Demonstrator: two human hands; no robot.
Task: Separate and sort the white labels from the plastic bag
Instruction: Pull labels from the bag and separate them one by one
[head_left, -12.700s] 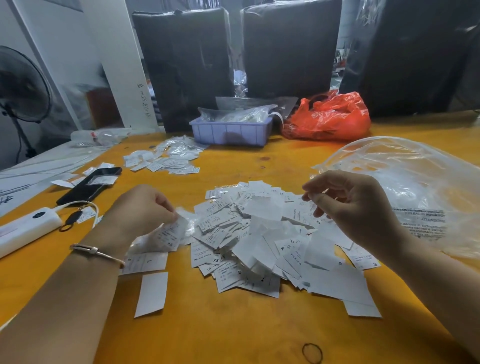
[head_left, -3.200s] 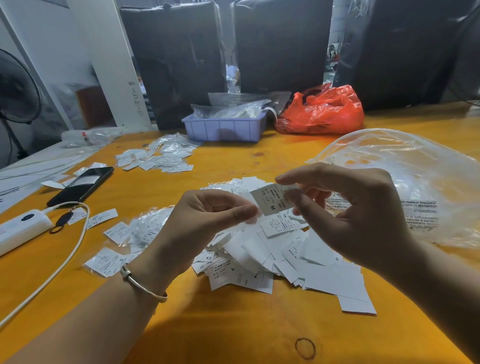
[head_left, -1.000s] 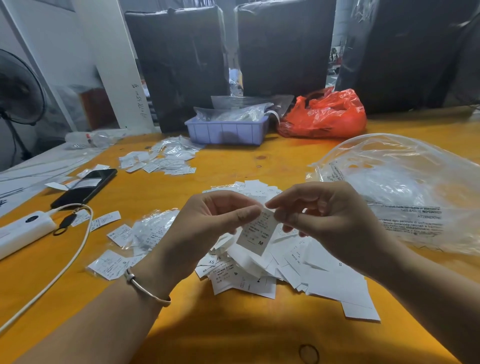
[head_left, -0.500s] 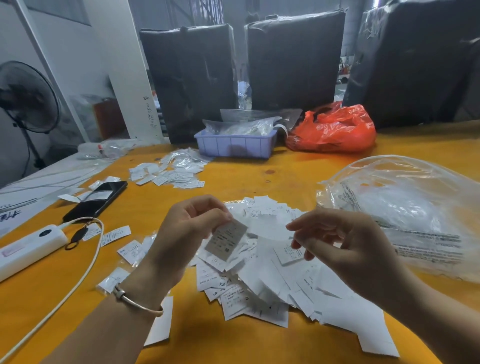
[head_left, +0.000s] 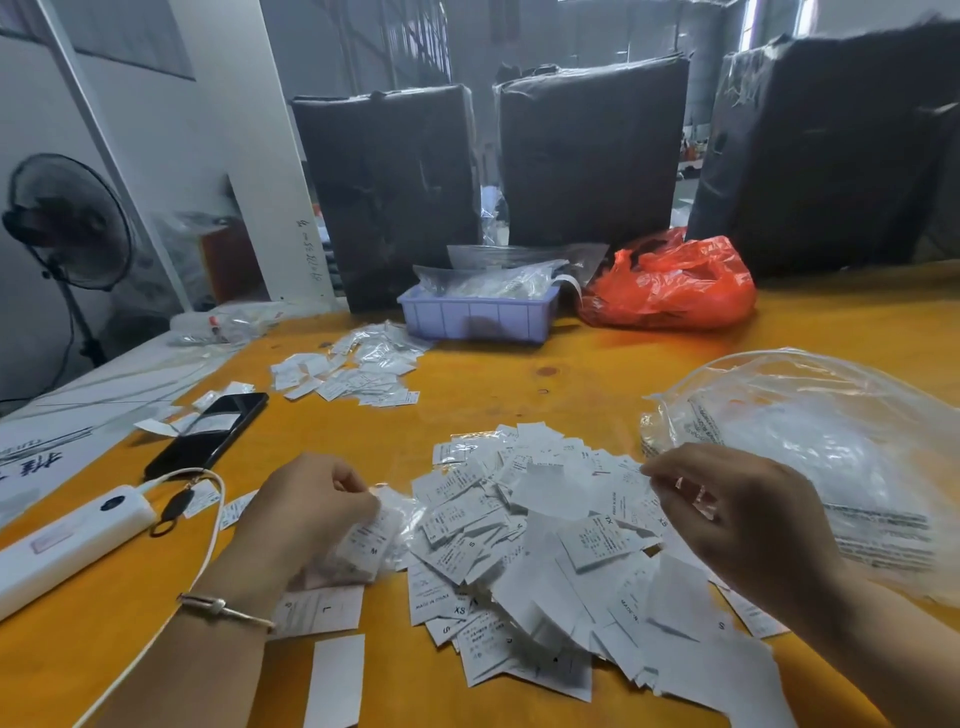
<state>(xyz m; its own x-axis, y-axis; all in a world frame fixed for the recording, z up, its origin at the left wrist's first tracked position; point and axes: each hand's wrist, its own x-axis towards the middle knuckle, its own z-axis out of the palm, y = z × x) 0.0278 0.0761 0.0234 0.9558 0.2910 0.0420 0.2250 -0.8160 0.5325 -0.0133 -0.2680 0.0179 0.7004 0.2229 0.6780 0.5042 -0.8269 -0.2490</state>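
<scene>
1. While the left hand (head_left: 306, 506) sat low at the near left of the orange table (head_left: 519, 374), its fingers were curled over a label marked M (head_left: 370, 538), pressing it down onto a small sleeved batch (head_left: 358, 551) there, so that one looked as good as placed.
2. Over on the right, the right hand (head_left: 737, 525) hovered above the big loose heap of white labels (head_left: 545, 561), thumb and fingertips drawn close together; whether anything was pinched between them could not be told.
3. Done so far, judging by the layout: the clear plastic bag (head_left: 810, 441) lay emptied at the right, a far group of sleeved labels (head_left: 358, 369) sat left of centre, and a label marked L (head_left: 322, 608) plus a blank-side label (head_left: 335, 680) lay apart at the near left.
4. Left to do, and plenty of it: the central heap stayed thick, with S and XS markings showing all jumbled together.
5. My call was early to middle of the job, with most labels unsorted.
</scene>
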